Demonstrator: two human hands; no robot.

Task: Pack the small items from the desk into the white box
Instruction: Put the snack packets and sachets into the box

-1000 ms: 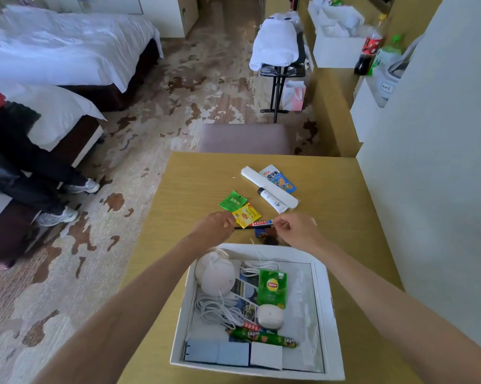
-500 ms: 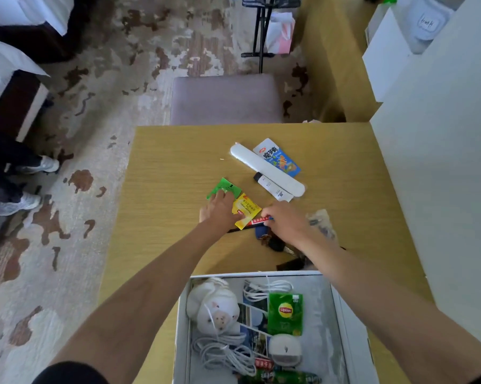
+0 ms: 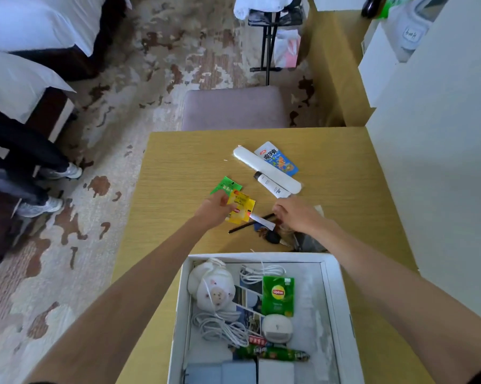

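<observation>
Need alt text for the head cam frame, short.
Over a wooden desk, a person's left hand pinches a yellow foil sachet while the right hand curls by a black pen and small clutter. Nearer the camera, an open white box already holds a green Lipton packet and white cables.

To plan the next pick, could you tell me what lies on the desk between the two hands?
In the head view, between the left hand and right hand lie a yellow sachet, a thin black stick and a small white packet.
</observation>
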